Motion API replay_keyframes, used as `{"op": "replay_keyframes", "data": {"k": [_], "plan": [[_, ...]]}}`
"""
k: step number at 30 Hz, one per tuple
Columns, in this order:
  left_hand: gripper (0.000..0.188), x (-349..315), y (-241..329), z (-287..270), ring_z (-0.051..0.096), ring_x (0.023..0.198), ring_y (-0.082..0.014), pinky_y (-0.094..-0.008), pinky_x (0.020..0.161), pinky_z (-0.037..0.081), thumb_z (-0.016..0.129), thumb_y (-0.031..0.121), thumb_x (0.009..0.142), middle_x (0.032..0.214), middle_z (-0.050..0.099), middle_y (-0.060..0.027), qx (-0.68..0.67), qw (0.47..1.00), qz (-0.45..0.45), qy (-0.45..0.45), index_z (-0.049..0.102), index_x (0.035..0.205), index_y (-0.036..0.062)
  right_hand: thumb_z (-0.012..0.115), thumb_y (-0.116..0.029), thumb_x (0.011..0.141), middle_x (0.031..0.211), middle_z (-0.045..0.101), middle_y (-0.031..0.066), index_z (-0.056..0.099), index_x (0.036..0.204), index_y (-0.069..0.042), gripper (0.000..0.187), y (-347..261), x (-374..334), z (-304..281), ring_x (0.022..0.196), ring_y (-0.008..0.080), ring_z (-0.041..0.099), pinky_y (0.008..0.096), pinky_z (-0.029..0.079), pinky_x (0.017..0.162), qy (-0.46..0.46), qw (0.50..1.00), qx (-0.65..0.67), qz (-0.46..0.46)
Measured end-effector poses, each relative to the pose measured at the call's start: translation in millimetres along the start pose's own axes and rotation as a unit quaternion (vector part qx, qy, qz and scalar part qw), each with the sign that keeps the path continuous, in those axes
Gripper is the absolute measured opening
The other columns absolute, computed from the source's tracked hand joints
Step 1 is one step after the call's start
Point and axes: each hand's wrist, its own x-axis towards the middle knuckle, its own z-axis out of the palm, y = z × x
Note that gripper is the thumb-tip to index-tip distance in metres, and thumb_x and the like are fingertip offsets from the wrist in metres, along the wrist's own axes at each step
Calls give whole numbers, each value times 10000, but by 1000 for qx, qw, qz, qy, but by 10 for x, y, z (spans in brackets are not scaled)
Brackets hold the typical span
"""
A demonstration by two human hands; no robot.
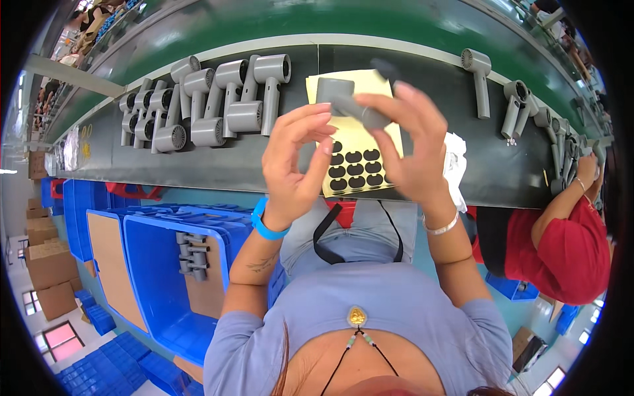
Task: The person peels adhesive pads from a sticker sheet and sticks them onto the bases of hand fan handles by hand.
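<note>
My right hand (416, 138) pinches the handle end of a grey hair dryer body (335, 88), which is tilted and a little blurred. My left hand (297, 158) is beside it with thumb and fingers apart, the fingertips close to the handle. Whether they touch it I cannot tell. Beneath both hands lies a pale yellow sheet (366, 138) with rows of black rounded stickers (355, 169). A small dark blurred thing (384, 68) shows just beyond my right fingers; its kind is not clear.
Several grey hair dryer bodies (267, 72) stand on the dark bench (211, 165) at the left, more (482, 79) at the right. Blue bins (165, 264) are below left. White crumpled material (454, 165) lies by my right wrist. A co-worker in red (568, 244) works at the right.
</note>
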Motion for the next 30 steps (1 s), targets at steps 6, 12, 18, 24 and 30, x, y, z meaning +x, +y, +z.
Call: {"op": "replay_keyframes", "data": {"k": [6, 12, 18, 24, 30], "plan": [[460, -143, -10, 184, 668, 760, -183, -292, 719, 547, 631, -94, 786, 1169, 630, -137, 35, 998, -54, -17, 565, 1232, -3, 641, 69, 811, 1269, 565, 221, 444, 1284, 2, 516, -187, -306, 64, 1160, 286, 589, 385, 512, 900, -67, 983, 145, 91], [408, -178, -3, 93, 638, 1057, -233, -319, 797, 564, 651, -57, 842, 1211, 614, -173, 59, 996, -47, -37, 560, 1237, -6, 608, 36, 860, 1147, 559, 161, 564, 1088, 8, 234, -278, -257, -183, 988, 211, 581, 302, 484, 833, -14, 982, 146, 120], [447, -215, 103, 189, 661, 855, -200, -285, 746, 575, 591, -156, 776, 1215, 603, -160, 1, 998, -65, -23, 601, 1192, 6, 604, 27, 877, 955, 556, 73, 575, 964, 4, 94, -423, -294, -261, 830, 141, 540, 259, 452, 753, -12, 967, 170, 188], [453, -263, 162, 193, 645, 910, -159, -284, 765, 575, 589, -162, 798, 1293, 553, -152, -119, 982, -148, -26, 590, 1222, -3, 602, 28, 875, 946, 553, 85, 467, 1125, -14, 288, -465, -314, -233, 864, 149, 538, 274, 440, 831, -52, 952, 179, 242], [458, -302, 188, 167, 604, 843, -124, -261, 736, 548, 641, -117, 816, 1366, 487, -161, -196, 963, -174, -63, 566, 1260, -29, 623, 69, 846, 910, 579, 81, 405, 1185, -25, 414, -464, -307, -203, 994, 192, 599, 317, 462, 893, -42, 932, 234, 274]]}}
